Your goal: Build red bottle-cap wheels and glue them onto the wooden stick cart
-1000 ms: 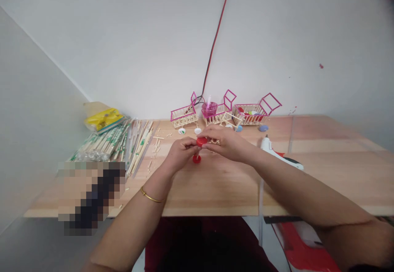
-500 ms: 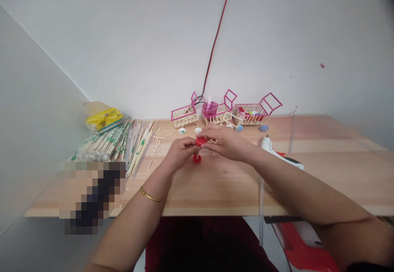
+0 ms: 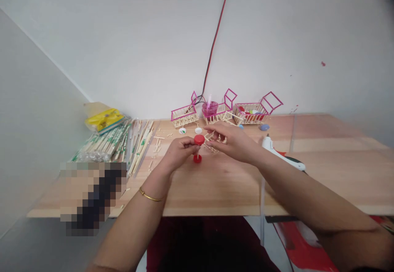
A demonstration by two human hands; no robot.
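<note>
My left hand (image 3: 178,154) pinches a short wooden stick with a red bottle cap at each end. The upper red cap (image 3: 199,139) lies flat on top of the stick, and the lower red cap (image 3: 197,159) rests on the table, so the piece stands upright. Just to the right, my right hand (image 3: 235,142) is apart from the caps, its fingers spread and bent with nothing visible in them. Partly hidden behind those fingers is a small frame of pale sticks (image 3: 211,147).
Three stick carts with pink rims, the left cart (image 3: 184,117), middle cart (image 3: 229,110) and right cart (image 3: 250,116), line the wall. A glue gun (image 3: 281,156) lies right. Bundled sticks (image 3: 104,142) and a yellow packet (image 3: 106,119) lie left, near stick scraps (image 3: 156,147).
My right hand has let go of the upper red cap and drawn back slightly to the right, its fingers opening. My left hand stays in place on the stick.
</note>
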